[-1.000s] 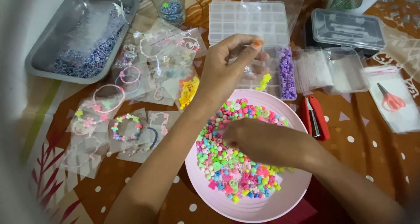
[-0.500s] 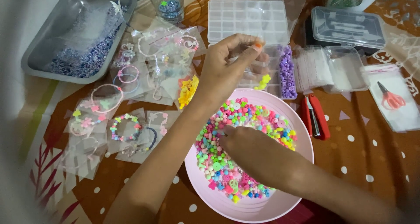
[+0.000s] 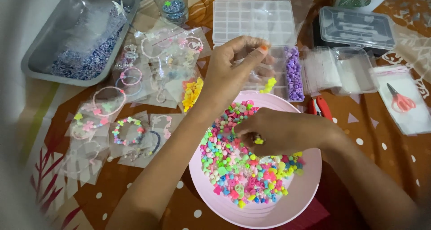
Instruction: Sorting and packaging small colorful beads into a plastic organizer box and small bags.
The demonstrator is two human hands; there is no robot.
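Observation:
A pink bowl [image 3: 310, 185] holds several small beads [image 3: 233, 171] in neon pink, green, yellow and blue. My right hand [image 3: 280, 131] hovers over the bowl's upper middle. Its fingertips pinch one small yellow bead [image 3: 259, 140]. My left hand [image 3: 235, 66] is raised just beyond the bowl's far rim, with thumb and fingers pinched together. A short strand of yellow beads [image 3: 269, 84] hangs below those fingers. The thread itself is too thin to see.
A grey metal tray [image 3: 49, 46] with blue-purple beads sits at the far left. Clear bags with bracelets [image 3: 128, 131] lie left of the bowl. Behind are a clear compartment box [image 3: 253, 21], purple beads [image 3: 294, 75], red pliers [image 3: 319, 108], pink scissors [image 3: 401, 100] and a lidded black box [image 3: 357, 26].
My right hand has shifted a little over the bead pile and now shows a yellow bead pinched at its fingertips. My left hand has stayed raised in about the same place.

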